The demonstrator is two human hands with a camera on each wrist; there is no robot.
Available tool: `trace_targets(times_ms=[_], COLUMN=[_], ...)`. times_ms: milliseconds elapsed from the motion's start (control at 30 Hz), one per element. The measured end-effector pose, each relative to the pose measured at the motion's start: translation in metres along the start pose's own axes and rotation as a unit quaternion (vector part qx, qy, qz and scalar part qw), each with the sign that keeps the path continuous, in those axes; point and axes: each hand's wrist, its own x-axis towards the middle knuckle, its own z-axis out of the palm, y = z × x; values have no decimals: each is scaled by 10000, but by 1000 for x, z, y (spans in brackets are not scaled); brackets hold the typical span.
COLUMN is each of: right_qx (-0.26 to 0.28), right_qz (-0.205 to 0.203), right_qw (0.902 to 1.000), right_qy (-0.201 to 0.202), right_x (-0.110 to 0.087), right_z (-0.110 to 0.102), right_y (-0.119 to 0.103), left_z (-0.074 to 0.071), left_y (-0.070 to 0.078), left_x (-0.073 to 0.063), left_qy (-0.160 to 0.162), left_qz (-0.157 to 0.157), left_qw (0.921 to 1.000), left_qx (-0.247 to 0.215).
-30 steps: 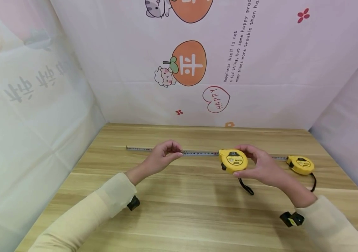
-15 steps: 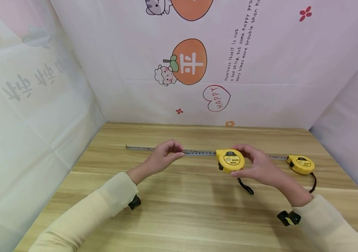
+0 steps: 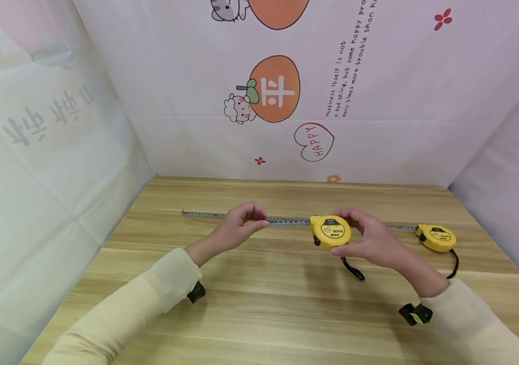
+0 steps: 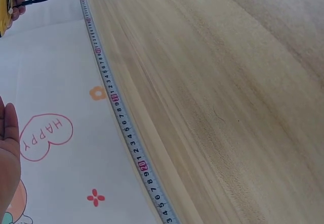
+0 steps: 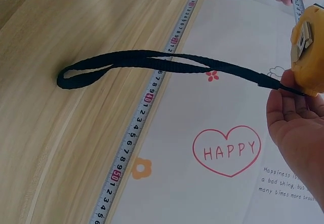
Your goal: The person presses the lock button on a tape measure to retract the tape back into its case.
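A yellow tape measure (image 3: 332, 233) is held up off the table by my right hand (image 3: 373, 241), thumb at its near side and fingers behind it. Its short drawn-out blade (image 3: 289, 222) runs left to my left hand (image 3: 236, 227), which pinches the end between thumb and fingertips. From the case's lower side hangs a black strap (image 5: 131, 57), a long loop in the right wrist view. Behind my hands lies a second yellow tape measure (image 3: 437, 238) on the right, its blade (image 3: 202, 215) stretched leftward over the table. My left fingertips hide the held blade's tip.
The wood-grain table (image 3: 259, 314) meets a printed white cloth backdrop (image 3: 173, 137) at its far edge. Cloth walls also rise at left and right. A black strap (image 3: 455, 263) trails from the lying tape measure toward the near side.
My right hand has brought the held tape measure a little leftward, so less of its blade shows. My left hand has shifted very slightly right. The lying tape measure stays put.
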Motion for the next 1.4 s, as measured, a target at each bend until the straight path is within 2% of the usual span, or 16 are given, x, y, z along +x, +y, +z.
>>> trace_targets(times_ms=[1400], right_qx=[192], right_qz=[-142], right_qw=[9997], right_qy=[25], right_x=[6], right_z=[14], right_y=[-4], left_z=[9], left_y=[1], left_x=[4], left_qy=[-16], left_qz=[98], left_qw=[9998], left_qx=[-177])
